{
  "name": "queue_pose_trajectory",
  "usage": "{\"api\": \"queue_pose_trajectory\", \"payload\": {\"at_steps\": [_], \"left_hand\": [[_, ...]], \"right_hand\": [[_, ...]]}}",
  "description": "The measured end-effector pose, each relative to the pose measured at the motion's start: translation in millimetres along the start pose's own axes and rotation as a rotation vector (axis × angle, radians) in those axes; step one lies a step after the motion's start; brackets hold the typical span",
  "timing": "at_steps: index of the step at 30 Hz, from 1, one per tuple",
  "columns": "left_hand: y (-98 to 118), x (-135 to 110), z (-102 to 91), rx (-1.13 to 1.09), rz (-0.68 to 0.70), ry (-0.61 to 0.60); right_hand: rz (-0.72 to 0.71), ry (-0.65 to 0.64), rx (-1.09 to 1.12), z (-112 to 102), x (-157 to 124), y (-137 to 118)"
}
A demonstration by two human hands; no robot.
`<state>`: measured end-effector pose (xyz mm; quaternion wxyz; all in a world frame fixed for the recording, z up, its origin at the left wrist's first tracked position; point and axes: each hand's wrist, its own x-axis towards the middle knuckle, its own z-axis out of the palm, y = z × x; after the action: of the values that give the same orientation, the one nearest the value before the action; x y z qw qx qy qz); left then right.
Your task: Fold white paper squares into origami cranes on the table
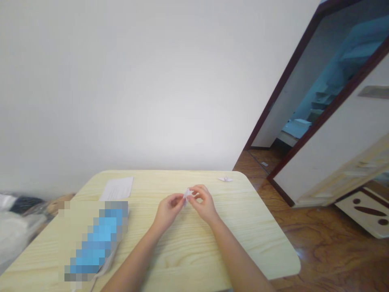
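Between my two hands, just above the middle of the table, is a small piece of folded white paper [187, 196]. My left hand [169, 208] pinches its left side between thumb and fingertips. On its right side the thumb and fingers of my right hand [204, 204] close on the same paper. Its exact folds are too small to make out. Farther back and to the right, a small folded paper crane [225, 179] with spread wings lies on the pale wood-grain table [170, 259], apart from my hands.
White printed sheets [118, 188] lie at the table's back left. In front of them is a blurred-out device with a blue area [97, 239], with a cable at its near end. A white wall [170, 101] stands behind the table; a doorway opens at right, over wooden floor [273, 202].
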<state>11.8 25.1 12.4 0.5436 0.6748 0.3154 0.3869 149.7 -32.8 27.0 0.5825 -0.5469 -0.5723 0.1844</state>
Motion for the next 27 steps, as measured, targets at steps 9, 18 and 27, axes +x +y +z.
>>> {"api": "queue_pose_trajectory", "payload": {"at_steps": [9, 18, 27], "left_hand": [[-2, 0, 1.1, -0.030, -0.054, -0.015], [9, 2, -3.5, -0.138, -0.212, 0.051], [12, 2, -9.7, -0.434, -0.318, -0.025]], "right_hand": [[-0.102, 0.027, -0.179, -4, 0, -3], [-0.272, -0.103, -0.251, -6, -1, -4], [-0.264, -0.183, -0.227, -6, -3, -8]]}}
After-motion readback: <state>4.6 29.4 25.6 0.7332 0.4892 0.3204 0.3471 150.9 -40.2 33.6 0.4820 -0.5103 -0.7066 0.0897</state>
